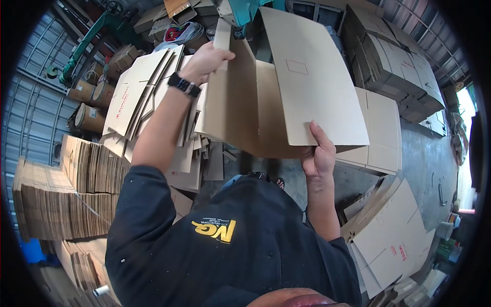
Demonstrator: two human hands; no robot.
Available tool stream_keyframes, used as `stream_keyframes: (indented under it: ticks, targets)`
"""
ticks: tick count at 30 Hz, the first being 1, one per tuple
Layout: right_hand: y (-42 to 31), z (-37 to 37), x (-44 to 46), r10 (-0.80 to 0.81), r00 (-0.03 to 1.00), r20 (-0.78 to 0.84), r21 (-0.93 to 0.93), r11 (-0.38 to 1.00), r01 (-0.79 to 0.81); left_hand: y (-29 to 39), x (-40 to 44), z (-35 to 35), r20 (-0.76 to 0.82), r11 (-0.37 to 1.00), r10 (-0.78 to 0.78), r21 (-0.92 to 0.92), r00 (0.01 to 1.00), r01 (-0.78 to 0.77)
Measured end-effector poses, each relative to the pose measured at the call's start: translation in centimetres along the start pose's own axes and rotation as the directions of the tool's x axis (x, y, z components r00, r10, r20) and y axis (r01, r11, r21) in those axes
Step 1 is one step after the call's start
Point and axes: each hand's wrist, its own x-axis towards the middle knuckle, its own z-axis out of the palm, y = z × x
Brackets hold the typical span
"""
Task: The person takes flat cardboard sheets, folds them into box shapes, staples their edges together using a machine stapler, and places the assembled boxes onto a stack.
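A partly folded cardboard box (322, 82) is held up in front of me, its panels bent around an open middle. My left hand (207, 62), below a black wristwatch (184, 84), grips the upper left panel, with fingers over its edge. At the lower right, my right hand (319, 153) holds the box's bottom edge, thumb on the front panel and fingers hidden beneath. The top of the box reaches a teal machine (249, 10); whether they touch, I cannot tell.
Flat cardboard sheets (134, 97) lean in a pile on the left, above bundled cardboard stacks (46, 199). More stacked cardboard (399, 66) stands at the upper right. Other sheets (394, 235) lie at the lower right on the grey floor (422, 163).
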Motion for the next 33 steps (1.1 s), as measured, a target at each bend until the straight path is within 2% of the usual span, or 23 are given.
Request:
stream_keyframes:
  ticks: [3, 5, 7, 9, 11, 12, 14, 15, 16, 17, 18, 21, 22, 25, 28, 29, 31, 32, 33]
  targets:
    - [1.4, 2.8, -1.1, -0.004, 1.000, -0.021, -0.077, 0.997, 0.003, -0.6, 0.6, 2.3, 0.021, 0.995, 0.076, 0.061, 0.997, -0.077]
    - [2.5, 4.1, -0.8, -0.041, 0.999, -0.015, -0.093, 0.995, 0.039, -3.1, 3.5, 2.6, 0.062, 0.995, 0.095, 0.003, 0.994, -0.096]
    - [3.5, 5.1, 0.0, 0.008, 1.000, 0.013, -0.116, 0.993, -0.006, -3.5, 3.1, 3.4, 0.036, 0.958, 0.181, -0.233, 0.983, -0.168]
    - [4.7, 6.5, 0.7, -0.010, 0.999, 0.043, -0.128, 0.992, 0.016, -4.7, 3.4, 2.5, 0.010, 0.942, 0.071, -0.329, 0.997, -0.064]
    - [5.8, 7.0, 1.8, -0.035, 0.996, 0.084, -0.143, 0.989, 0.047, -4.7, 4.7, 1.1, 0.047, 0.911, 0.061, -0.411, 0.997, -0.036]
    - [6.2, 7.2, 2.2, -0.039, 0.996, 0.082, -0.166, 0.985, 0.052, -4.7, 5.6, 0.2, 0.114, 0.909, 0.092, -0.416, 0.989, -0.036]
    - [7.2, 7.4, 2.4, -0.039, 0.999, 0.030, -0.280, 0.959, 0.046, -4.9, 7.3, -0.2, 0.143, 0.937, 0.166, -0.331, 0.976, -0.111]
    - [8.3, 7.9, 2.1, -0.033, 0.999, 0.014, -0.307, 0.951, 0.036, -7.0, 10.6, 0.8, 0.141, 0.928, 0.156, -0.359, 0.978, -0.096]
    - [9.7, 8.8, 1.6, -0.085, 0.995, 0.045, -0.223, 0.970, 0.093, -10.4, 15.2, 2.4, -0.018, 0.937, 0.249, -0.248, 0.968, -0.246]
    - [10.9, 9.6, 1.3, -0.142, 0.987, 0.077, -0.136, 0.979, 0.152, -10.9, 15.7, 2.7, -0.095, 0.930, 0.298, -0.194, 0.950, -0.311]
    - [12.4, 9.6, 1.1, -0.177, 0.978, 0.106, -0.124, 0.974, 0.190, -11.4, 16.1, 2.9, -0.171, 0.921, 0.344, -0.132, 0.923, -0.368]
    - [15.3, 9.6, 1.3, -0.173, 0.985, 0.009, -0.233, 0.957, 0.170, -8.3, 11.5, 1.5, -0.160, 0.919, 0.209, -0.305, 0.965, -0.250]
    - [15.4, 9.3, 1.6, -0.149, 0.987, 0.056, -0.314, 0.936, 0.160, -8.1, 11.7, 1.2, -0.111, 0.928, 0.217, -0.284, 0.970, -0.240]
    - [15.6, 9.8, 1.4, -0.101, 0.990, 0.098, -0.308, 0.943, 0.127, -8.0, 11.4, 0.5, -0.035, 0.935, 0.253, -0.248, 0.967, -0.253]
    - [15.8, 10.0, 1.4, -0.101, 0.994, 0.034, -0.372, 0.922, 0.106, -8.1, 11.5, 0.5, -0.052, 0.945, 0.206, -0.250, 0.977, -0.213]
    - [16.1, 10.0, 1.5, -0.108, 0.994, 0.028, -0.367, 0.923, 0.111, -8.3, 11.6, 0.4, -0.030, 0.925, 0.248, -0.290, 0.968, -0.246]
    - [16.7, 9.8, 1.7, -0.157, 0.988, -0.002, -0.470, 0.872, 0.137, -9.0, 12.4, 0.6, 0.005, 0.906, 0.281, -0.330, 0.960, -0.264]
    - [16.8, 9.0, 2.1, -0.141, 0.990, 0.004, -0.454, 0.882, 0.128, -8.8, 11.9, 0.5, 0.040, 0.844, 0.300, -0.477, 0.953, -0.246]
    - [17.1, 8.6, 2.1, -0.143, 0.990, -0.012, -0.453, 0.883, 0.122, -8.9, 11.1, 0.4, 0.138, 0.779, 0.282, -0.611, 0.949, -0.142]
